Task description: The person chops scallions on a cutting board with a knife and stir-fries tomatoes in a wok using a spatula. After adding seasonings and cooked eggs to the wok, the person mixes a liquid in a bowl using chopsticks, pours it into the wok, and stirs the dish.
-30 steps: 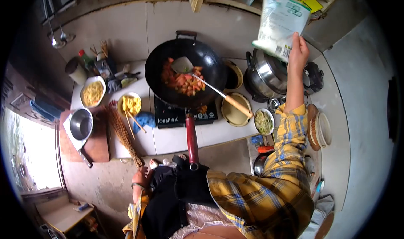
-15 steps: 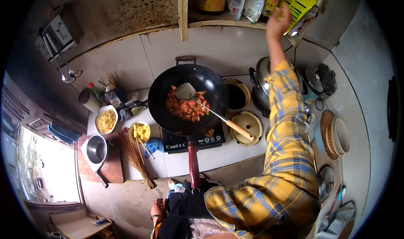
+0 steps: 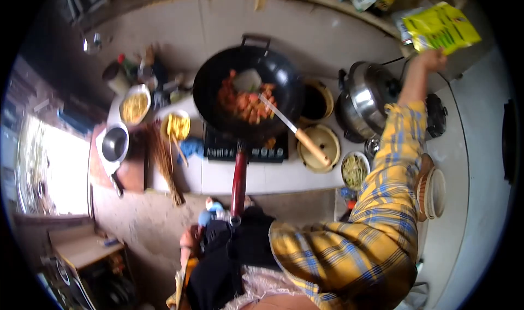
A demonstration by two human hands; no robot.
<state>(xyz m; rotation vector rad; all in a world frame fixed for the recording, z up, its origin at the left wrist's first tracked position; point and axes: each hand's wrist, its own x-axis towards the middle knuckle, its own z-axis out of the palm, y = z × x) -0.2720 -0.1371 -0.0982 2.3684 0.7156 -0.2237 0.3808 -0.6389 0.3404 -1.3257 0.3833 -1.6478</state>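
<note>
My right hand (image 3: 434,60), at the end of a raised arm, is closed on the lower edge of a bright yellow packet (image 3: 442,29) by the upper shelf. Low beside my body hangs my left hand (image 3: 191,238); its fingers are too blurred to make out. A black wok (image 3: 210,105) stands on the induction cooker (image 3: 245,153) in front of me, its red handle (image 3: 239,182) pointing towards me. Chopped reddish pieces (image 3: 254,109), apparently tomato, lie in it. A wooden-handled spatula (image 3: 311,146) rests inside, its blade among the pieces.
Left of the wok are a bowl of yellow food (image 3: 178,125) with chopsticks, a plate of noodles (image 3: 135,108), a straw brush (image 3: 164,165) and a metal pot (image 3: 114,144). To the right stand a steel pot (image 3: 363,97) and a bowl of pale green strips (image 3: 355,171). A shelf (image 3: 349,10) overhangs.
My right hand has taken hold of the yellow packet and drawn it from the shelf, down and to the right. The whole view has shifted; the spatula still rests in the wok.
</note>
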